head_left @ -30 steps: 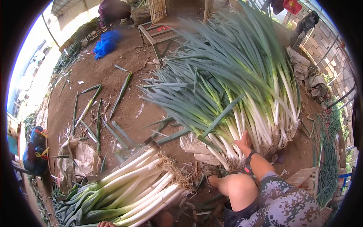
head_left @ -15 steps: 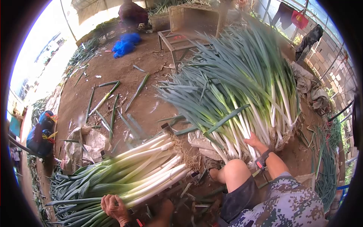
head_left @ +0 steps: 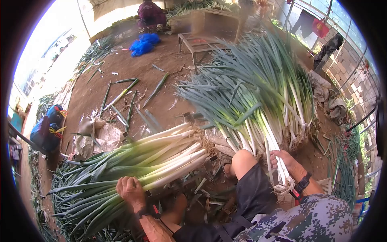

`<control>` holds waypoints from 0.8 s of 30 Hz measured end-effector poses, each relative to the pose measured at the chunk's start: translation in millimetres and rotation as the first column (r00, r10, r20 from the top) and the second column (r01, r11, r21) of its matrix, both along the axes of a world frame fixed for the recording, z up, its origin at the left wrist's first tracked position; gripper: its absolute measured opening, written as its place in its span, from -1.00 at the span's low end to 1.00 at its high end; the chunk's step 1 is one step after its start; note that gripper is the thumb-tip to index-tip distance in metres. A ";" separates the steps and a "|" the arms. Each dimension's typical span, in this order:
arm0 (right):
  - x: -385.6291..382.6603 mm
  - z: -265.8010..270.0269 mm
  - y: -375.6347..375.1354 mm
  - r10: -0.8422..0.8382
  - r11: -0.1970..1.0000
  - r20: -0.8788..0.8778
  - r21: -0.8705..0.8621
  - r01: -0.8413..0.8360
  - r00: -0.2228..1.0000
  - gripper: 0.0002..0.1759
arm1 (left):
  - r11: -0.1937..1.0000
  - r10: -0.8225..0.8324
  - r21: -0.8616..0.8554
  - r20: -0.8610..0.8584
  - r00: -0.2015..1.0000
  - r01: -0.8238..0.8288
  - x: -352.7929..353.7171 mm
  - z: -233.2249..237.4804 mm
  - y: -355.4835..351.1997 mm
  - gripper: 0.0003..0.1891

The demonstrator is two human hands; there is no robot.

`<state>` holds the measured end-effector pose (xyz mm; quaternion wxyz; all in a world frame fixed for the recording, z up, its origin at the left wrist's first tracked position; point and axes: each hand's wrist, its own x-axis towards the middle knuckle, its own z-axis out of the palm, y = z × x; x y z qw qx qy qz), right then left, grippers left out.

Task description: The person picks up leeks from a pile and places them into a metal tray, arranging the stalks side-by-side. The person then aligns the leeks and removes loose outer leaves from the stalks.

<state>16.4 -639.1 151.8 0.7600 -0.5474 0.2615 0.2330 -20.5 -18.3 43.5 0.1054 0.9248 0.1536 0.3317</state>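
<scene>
My right hand (head_left: 283,160) is closed around the white stems of a few long green onions (head_left: 275,145). Their rooty ends hang over my lap, and their leaves reach back into a big heap of green onions (head_left: 246,90) at the right. At the lower left, my left hand (head_left: 131,192) has its fingers curled over the leaves of a second pile of green onions (head_left: 161,155). This pile lies sideways, with white stems and roots toward the middle and leaves to the left. Small dark clip-like pieces (head_left: 187,117) show around its edge.
Cut leaves (head_left: 130,109) litter the dirt floor (head_left: 90,94). Behind the heap stands a metal frame (head_left: 193,50) near a crate (head_left: 215,24). A person (head_left: 151,15) sits at the back near blue netting (head_left: 144,44). Sacking (head_left: 100,139) and a dark blue bundle (head_left: 47,131) lie left.
My right hand has drawn a few green onions out of the heap toward my lap. The left hand stays on the pile's leaves, and the view has shifted slightly.
</scene>
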 end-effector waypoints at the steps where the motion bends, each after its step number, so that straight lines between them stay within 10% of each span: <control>1: -5.8 13.6 13.4 -0.035 0.997 0.015 0.074 0.034 0.999 -0.74 | 1.000 0.001 -0.005 0.008 1.000 -0.001 0.9 -3.1 0.2 -0.93; 13: -110.8 165.5 182.9 -0.006 0.699 0.228 0.697 -0.159 0.974 -0.54 | 0.999 0.019 -0.026 -0.018 1.000 -0.020 -4.2 -5.0 2.6 -0.86; 24: -84.2 206.8 306.4 0.321 0.685 0.569 0.413 -0.600 0.757 -0.35 | 0.997 0.032 -0.079 0.054 0.998 -0.027 -4.7 -8.6 2.3 -0.89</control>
